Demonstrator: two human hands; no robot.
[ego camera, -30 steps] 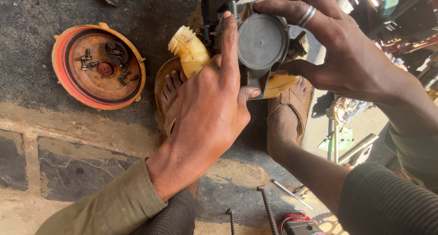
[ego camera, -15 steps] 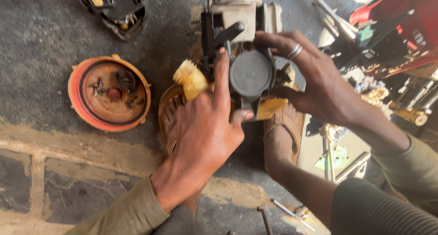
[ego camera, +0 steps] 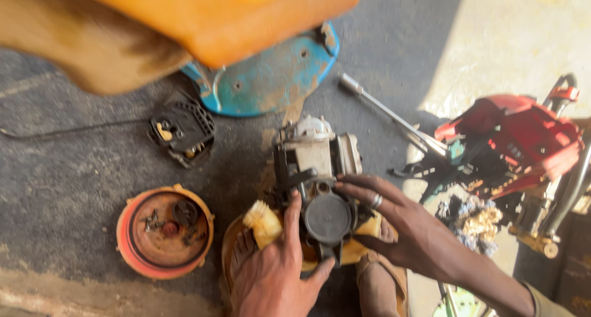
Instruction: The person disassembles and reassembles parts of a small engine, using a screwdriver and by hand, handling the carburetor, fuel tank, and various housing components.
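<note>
Since half a second back the view has tipped up and away: both hands and the engine now sit low in frame, and an orange container [ego camera: 234, 15], blurred, plus a blue metal plate [ego camera: 271, 77] have come in along the far edge. Grip on the engine looks unchanged.

Step in hand, as I read it: seating or working the round black cover [ego camera: 327, 218] on the near face of the small engine [ego camera: 317, 169]. Left hand [ego camera: 274, 274] is under and left of the cover, fingers curled against the housing, index running up beside the cover's left edge. Right hand [ego camera: 394, 228], ring on one finger, reaches across from the right, fingers spread and pressed on the cover's top and right rim. Neither hand is clenched; both brace and grasp the unit.

Next move likely calls for keeping the body steady with the left while the right turns or presses the cover; no tool is in either hand, so finger force only.

Engine stands on the dark ground, centre-near, partly on a yellow plastic part [ego camera: 265, 221] and close to a sandalled foot [ego camera: 381, 286]. Grey-white metal block, grimy, black bracket on the left.

Orange recoil housing [ego camera: 165, 232] lies open-side up to the left, apart. Black small assembly [ego camera: 183, 131] further off. Long metal wrench [ego camera: 391, 117] lies far right, red machine [ego camera: 514, 138] beyond it.
</note>
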